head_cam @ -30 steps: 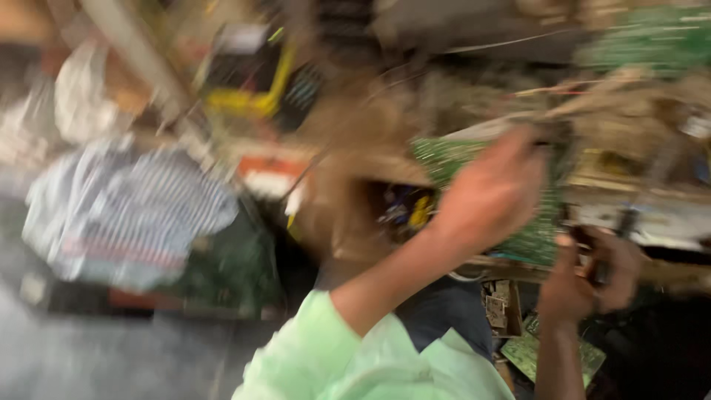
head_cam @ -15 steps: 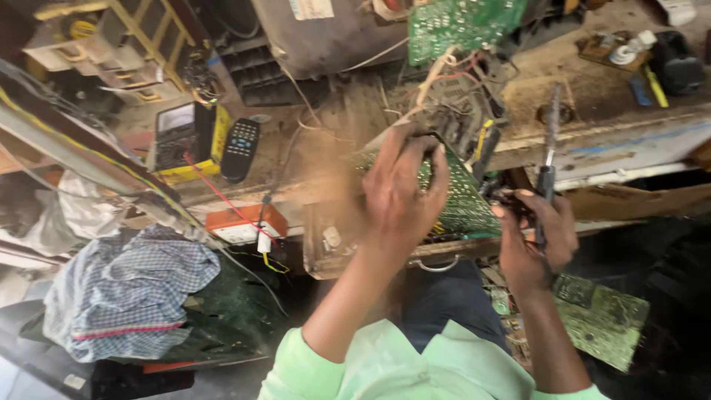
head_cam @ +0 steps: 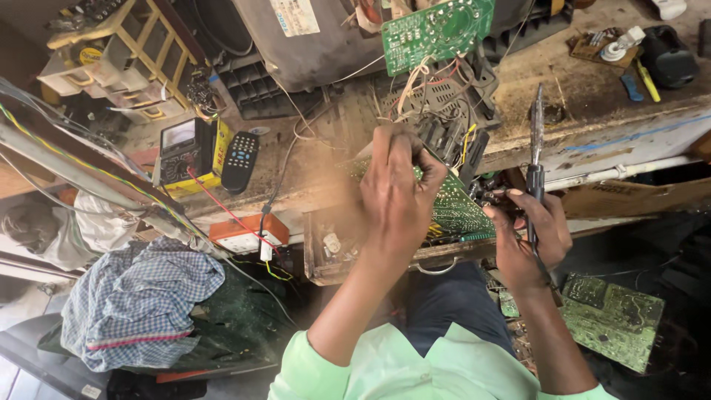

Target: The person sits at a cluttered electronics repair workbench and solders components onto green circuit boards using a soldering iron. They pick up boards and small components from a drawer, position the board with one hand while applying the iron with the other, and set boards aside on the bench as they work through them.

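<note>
Left hand is raised over the table edge, fingers curled and pinched at the upper edge of a green circuit board; whether the board is truly gripped cannot be told, as the hand covers that edge. The board is tilted, seen between both hands, just above an open wooden drawer. Right hand is closed around the dark handle of a soldering iron, held upright, tip pointing away. A second green board is propped against a grey casing farther back. A yellow multimeter and black remote lie to the left; a checked cloth is heaped lower left. Another board lies lower right
</note>
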A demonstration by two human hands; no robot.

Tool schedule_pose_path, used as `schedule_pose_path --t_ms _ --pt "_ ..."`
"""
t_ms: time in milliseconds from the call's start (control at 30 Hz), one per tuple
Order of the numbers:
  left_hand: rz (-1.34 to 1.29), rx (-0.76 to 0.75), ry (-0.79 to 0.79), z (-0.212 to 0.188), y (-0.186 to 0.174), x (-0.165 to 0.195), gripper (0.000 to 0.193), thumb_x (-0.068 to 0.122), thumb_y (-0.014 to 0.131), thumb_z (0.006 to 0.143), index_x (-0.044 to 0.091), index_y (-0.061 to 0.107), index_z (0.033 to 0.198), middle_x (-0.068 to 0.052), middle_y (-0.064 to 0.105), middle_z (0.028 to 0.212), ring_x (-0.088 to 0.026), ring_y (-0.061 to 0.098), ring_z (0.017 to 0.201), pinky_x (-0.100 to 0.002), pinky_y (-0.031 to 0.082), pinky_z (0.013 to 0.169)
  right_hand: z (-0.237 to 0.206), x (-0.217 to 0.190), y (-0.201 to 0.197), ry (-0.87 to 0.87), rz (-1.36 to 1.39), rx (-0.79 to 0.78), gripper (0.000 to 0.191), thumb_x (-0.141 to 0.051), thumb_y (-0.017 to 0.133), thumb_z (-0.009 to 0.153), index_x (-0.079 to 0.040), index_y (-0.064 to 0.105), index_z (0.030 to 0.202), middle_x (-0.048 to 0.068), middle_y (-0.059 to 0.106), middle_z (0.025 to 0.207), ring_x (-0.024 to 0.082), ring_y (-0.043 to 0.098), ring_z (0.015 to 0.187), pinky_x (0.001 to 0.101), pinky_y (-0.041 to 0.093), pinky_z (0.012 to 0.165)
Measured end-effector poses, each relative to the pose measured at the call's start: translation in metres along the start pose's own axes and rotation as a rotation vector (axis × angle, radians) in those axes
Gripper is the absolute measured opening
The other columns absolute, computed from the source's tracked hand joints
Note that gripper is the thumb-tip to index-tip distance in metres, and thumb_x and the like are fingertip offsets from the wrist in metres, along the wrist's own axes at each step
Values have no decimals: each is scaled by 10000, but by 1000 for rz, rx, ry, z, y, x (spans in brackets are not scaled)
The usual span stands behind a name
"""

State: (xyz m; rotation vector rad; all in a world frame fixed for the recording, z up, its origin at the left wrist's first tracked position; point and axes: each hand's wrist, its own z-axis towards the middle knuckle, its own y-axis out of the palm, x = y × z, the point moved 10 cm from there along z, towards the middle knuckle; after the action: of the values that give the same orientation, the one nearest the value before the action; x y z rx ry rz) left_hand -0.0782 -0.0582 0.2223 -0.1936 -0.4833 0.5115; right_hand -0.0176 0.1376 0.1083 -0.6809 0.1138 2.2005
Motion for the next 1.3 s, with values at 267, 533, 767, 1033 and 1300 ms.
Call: schedule_pose_path --t_ms 267,533,767,1033,1300 --pt "124 38 4 -6 0 11 284 -25 712 907 -6 529 1123 -153 579 1155 -345 667 948 -441 544 759 0 -2 -1 10 -41 11 415 23 874 923 -33 650 1267 144 676 1138 202 682 903 269 510 685" --pt "146 85 42 -11 -3 18 240 -20 683 864 -8 558 1069 -152 583 1184 -333 645 1045 -434 522 833 -1 1 -2 63 -9 32 403 37 860 919 -30 655 1259 144 676 1151 212 702 945 292 522 711" --pt "7 76 -18 -5 -7 5 194 -25 647 895 -10 553 1064 -127 574 1103 -304 585 981 -419 478 882 4 -11 -4 31 -51 6 412 39 859 930 -36 655 1280 144 673 1144 208 700 934 291 520 719" --pt "-66 10 -48 -1 -4 -3 208 -23 644 892 1 549 1075 -130 564 1075 -296 585 969 -410 495 865 5 -7 -6 62 13 33 410 50 861 906 -36 654 1250 142 680 1146 208 708 940 268 506 661" --pt "33 70 58 -8 -5 19 369 -64 665 760 9 496 1079 -174 549 1181 -309 601 1000 -381 502 889 7 -9 -7 75 16 41 403 30 860 914 -23 652 1254 155 669 1164 201 686 959 289 539 765"
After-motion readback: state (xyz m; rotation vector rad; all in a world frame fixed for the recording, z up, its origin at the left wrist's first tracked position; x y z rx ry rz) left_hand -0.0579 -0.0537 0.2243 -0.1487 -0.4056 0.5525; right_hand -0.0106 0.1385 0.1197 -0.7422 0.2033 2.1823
